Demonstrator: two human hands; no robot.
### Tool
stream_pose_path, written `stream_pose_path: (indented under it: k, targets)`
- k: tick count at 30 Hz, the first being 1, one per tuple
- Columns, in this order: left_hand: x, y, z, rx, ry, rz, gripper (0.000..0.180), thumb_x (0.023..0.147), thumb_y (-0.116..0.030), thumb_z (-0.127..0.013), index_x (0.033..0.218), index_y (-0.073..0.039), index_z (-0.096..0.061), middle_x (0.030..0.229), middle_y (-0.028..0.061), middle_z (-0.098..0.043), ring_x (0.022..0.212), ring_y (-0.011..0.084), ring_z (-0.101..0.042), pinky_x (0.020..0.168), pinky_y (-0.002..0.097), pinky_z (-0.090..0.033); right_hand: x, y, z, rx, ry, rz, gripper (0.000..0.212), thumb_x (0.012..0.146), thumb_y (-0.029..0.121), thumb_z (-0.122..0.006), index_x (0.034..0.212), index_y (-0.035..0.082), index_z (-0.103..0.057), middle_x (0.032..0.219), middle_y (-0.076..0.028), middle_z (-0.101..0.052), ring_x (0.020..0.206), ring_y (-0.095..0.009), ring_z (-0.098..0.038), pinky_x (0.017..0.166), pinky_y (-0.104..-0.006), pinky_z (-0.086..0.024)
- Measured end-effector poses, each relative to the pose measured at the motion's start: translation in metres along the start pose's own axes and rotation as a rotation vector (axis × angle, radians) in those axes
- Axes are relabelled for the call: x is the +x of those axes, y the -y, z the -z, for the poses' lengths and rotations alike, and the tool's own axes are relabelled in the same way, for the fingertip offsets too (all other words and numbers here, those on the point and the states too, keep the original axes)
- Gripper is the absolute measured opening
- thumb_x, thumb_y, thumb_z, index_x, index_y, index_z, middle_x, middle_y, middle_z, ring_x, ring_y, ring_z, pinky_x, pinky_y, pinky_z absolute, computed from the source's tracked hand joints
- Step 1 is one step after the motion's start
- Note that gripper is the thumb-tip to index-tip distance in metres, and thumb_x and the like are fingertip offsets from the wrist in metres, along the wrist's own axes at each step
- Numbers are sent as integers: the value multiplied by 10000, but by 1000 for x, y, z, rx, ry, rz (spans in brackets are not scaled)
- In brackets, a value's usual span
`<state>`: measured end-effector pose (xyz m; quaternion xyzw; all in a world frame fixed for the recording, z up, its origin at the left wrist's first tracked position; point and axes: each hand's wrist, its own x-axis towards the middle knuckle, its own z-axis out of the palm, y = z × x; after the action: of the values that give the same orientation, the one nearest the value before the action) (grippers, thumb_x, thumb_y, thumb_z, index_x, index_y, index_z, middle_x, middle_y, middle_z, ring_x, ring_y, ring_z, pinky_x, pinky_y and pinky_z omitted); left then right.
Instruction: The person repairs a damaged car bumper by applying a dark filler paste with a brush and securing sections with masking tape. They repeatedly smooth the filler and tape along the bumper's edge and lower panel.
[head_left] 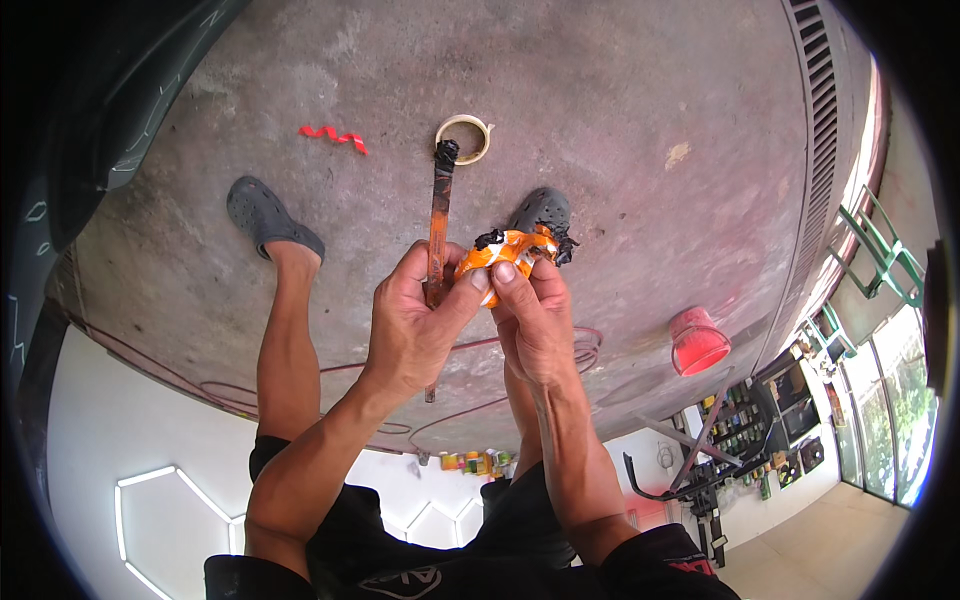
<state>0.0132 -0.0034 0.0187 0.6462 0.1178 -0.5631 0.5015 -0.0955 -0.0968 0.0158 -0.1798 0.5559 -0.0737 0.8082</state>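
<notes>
My left hand (412, 320) grips a long thin rusty metal bar (438, 215) whose far end is wrapped in black tape. My right hand (532, 315) pinches a crumpled piece of orange tape or wrapper (508, 250) with black bits on it, thumb and fingers closed on it. The two hands touch each other at the orange piece, above the concrete floor. A roll of pale masking tape (463, 138) lies on the floor just past the bar's black tip.
My feet in grey clogs (268, 215) stand on the grey concrete floor (600, 110). A red curly strip (335, 135) lies to the left. A red bucket (697, 340) stands at the right, near a floor grate (822, 120).
</notes>
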Motion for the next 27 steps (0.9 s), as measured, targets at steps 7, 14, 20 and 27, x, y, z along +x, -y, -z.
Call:
stream_pose_path:
  k: [7,14,20,27]
  targets:
    - [-10,-2,4,19,34,-80,230,1078,-79,-574,1297,-10,-559,946,-5,-555,709,20,-472,610,213,-406,15,12,11,-38,-116,98,185,1011,94,-690,1185,33,-682,1100,-45,-727,997,-128,-681,914,-329,-546]
    - [-18,-9,9,421,69,-238,272,1070,-48,-543,1335,11,-558,936,117,-649,705,143,-591,633,308,-507,22,29,19,-69,-134,190,229,1010,134,-741,1193,7,-685,1088,-59,-736,1001,-130,-701,925,-318,-580]
    - [-15,-13,14,545,29,-395,309,1001,31,-588,1308,25,-620,1023,202,-716,747,249,-708,649,357,-562,19,38,19,-153,-123,202,220,999,164,-764,1145,7,-717,1046,-61,-753,942,-129,-712,887,-314,-590]
    - [-19,-12,14,528,19,-441,284,1007,43,-591,1287,59,-637,1034,136,-705,736,126,-612,620,271,-504,20,37,20,-128,-106,259,172,1005,140,-747,1124,19,-724,1012,-43,-744,930,-113,-698,871,-302,-570]
